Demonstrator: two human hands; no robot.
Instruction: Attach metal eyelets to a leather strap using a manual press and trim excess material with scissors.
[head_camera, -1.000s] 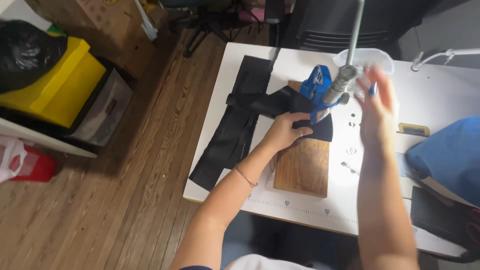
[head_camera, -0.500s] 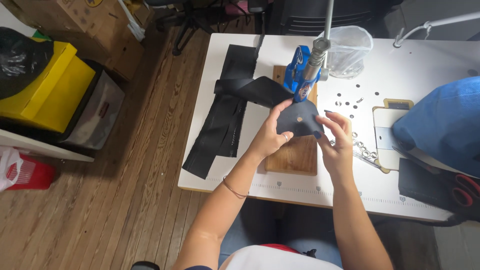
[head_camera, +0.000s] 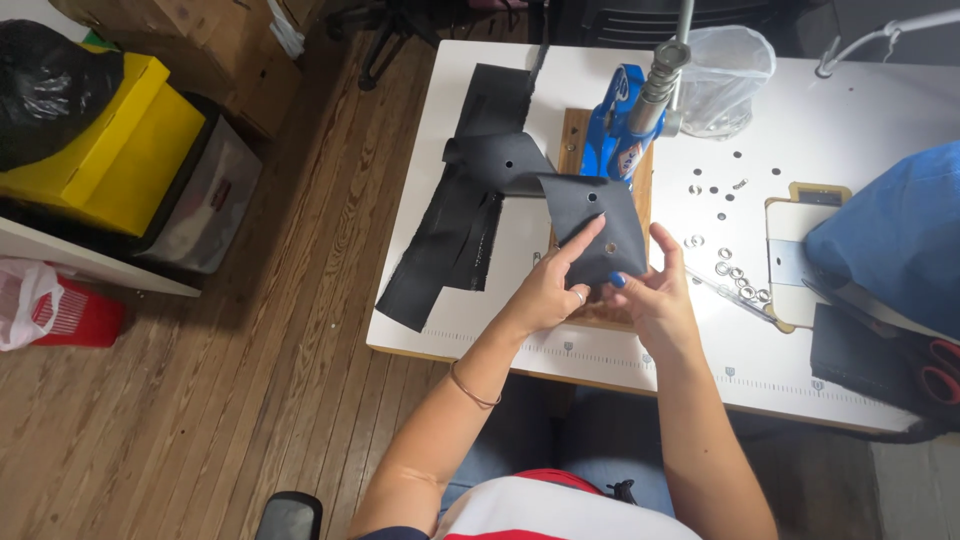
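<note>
Black strap (head_camera: 600, 225), now lifted off the blue press (head_camera: 612, 120) at 12 o'clock; left hand (head_camera: 548, 290) and right hand (head_camera: 655, 290) fingers pinching its eyeleted end above the counter (head_camera: 860, 150).

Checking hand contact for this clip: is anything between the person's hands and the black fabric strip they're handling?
Nothing visible. The left hand and right hand both hold the black fabric strip directly, over the wooden board in front of the blue press.

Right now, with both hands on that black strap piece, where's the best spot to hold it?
Hold the black strap at its near bottom edge, coming from the table's front, as the left hand and right hand do. That edge hangs free; the far end trails toward the blue press.
</note>
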